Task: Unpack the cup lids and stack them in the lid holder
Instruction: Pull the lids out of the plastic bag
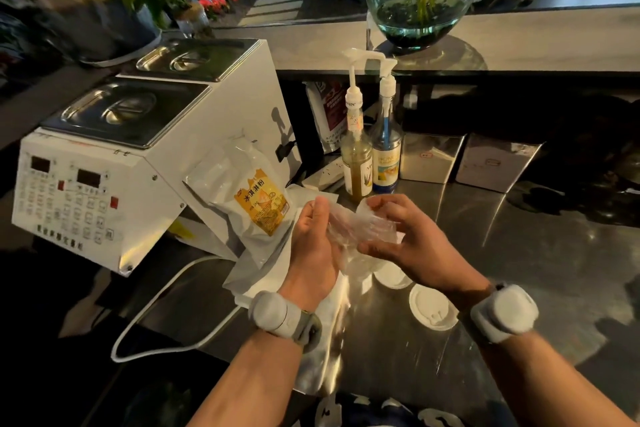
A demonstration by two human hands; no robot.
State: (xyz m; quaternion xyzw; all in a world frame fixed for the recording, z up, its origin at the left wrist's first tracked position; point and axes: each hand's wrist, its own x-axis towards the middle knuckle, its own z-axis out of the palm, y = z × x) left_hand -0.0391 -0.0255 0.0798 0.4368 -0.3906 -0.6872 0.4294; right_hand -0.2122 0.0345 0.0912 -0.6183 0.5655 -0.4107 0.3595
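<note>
Lids lie on counter below right hand, untouched.

Glossy steel counter, crinkled clear plastic wrap, matt white plastic lids.

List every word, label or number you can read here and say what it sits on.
"MONIN": partly readable on the clear blue-based pump syrup bottle and the neck of the amber pump syrup bottle.
Yellow label on the white plastic pouch: Chinese characters, too blurred to read.
White machine's button panel, foil bag, steel tins: unreadable.
</note>
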